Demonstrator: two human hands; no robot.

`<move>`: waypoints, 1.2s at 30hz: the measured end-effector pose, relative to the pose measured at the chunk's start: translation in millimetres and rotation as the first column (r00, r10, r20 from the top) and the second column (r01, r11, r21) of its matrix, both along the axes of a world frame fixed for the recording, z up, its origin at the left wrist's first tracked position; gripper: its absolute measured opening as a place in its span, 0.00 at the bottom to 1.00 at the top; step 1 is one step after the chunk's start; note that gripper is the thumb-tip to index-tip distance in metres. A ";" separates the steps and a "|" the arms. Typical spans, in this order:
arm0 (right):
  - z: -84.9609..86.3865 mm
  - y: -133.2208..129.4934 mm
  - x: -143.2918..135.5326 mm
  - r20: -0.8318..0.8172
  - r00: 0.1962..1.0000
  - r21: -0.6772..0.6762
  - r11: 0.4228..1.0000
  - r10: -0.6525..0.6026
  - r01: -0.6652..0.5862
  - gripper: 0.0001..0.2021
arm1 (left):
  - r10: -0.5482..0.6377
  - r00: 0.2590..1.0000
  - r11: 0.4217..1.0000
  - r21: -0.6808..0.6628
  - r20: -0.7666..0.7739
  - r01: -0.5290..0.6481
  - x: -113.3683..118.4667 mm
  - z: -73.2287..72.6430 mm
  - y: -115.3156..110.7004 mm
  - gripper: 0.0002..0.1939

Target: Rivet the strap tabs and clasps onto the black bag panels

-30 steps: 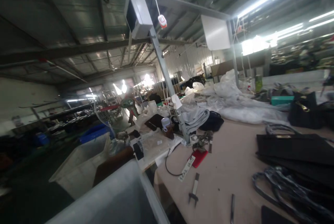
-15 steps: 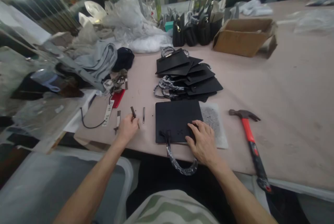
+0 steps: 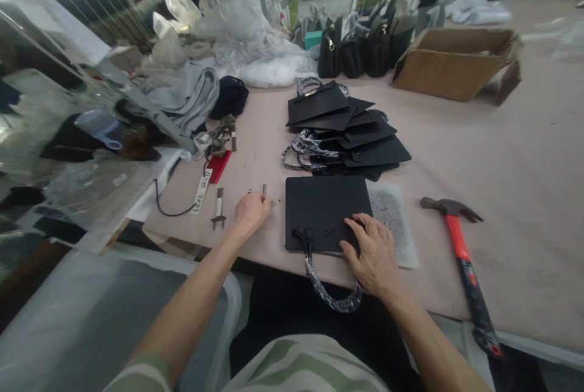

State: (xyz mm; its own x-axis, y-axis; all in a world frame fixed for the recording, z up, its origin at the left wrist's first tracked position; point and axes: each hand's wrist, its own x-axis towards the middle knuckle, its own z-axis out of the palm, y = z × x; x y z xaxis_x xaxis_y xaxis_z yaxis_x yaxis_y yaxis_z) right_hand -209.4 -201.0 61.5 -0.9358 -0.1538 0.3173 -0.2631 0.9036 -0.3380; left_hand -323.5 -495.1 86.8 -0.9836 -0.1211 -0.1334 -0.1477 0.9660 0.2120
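My left hand [image 3: 252, 212] is closed at a slim metal rod [image 3: 264, 189], whose upper end shows above the fingertips; its lower part is hidden. My right hand [image 3: 375, 253] rests with spread fingers on the lower right of a flat black panel [image 3: 326, 203]. A plastic-wrapped loop handle [image 3: 335, 302] hangs from the panel over the table edge. Under the panel's right side lies a speckled pale sheet [image 3: 396, 221]. To the right is a hammer [image 3: 460, 246] with a red and black grip. Left of my left hand lies a small metal tool [image 3: 219, 206].
More black panels with wrapped handles [image 3: 349, 136] are piled behind. Farther back stand black bags [image 3: 351, 54] and an open cardboard box [image 3: 456, 66]. At the left are a red item [image 3: 219, 167], a labelled strip [image 3: 201, 191], grey cloth [image 3: 194, 97] and a plastic bin [image 3: 235, 297].
The view has shifted, so the table items appear farther right. My left hand has moved right to the metal rod, and the dark rod seen in it is now mostly hidden. My right hand stays on the panel.
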 end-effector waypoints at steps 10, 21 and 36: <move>-4.3 -0.7 -3.6 -0.022 1.000 -0.025 1.000 -0.009 0.008 0.19 | 0.140 0.979 0.952 0.250 0.147 -0.174 -44.5 -5.1 0.5 0.10; 3.4 -3.9 0.2 0.039 0.998 -0.019 0.999 -0.042 0.042 0.19 | -0.055 0.970 0.274 0.938 0.236 -0.212 5.7 20.9 47.7 0.14; 4.4 -3.0 0.2 0.074 0.996 -0.054 0.997 -0.054 0.058 0.20 | -0.127 0.991 0.230 0.970 -0.053 0.081 49.9 -3.9 108.3 0.08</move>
State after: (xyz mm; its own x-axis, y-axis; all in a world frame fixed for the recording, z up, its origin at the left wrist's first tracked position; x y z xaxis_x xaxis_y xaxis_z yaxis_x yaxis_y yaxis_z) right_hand -209.1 -204.0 65.9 -0.9633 -0.0845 0.2547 -0.1857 0.8953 -0.4050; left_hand -273.6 -386.8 82.9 -0.9694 0.2254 -0.0976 -0.0917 0.0364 0.9951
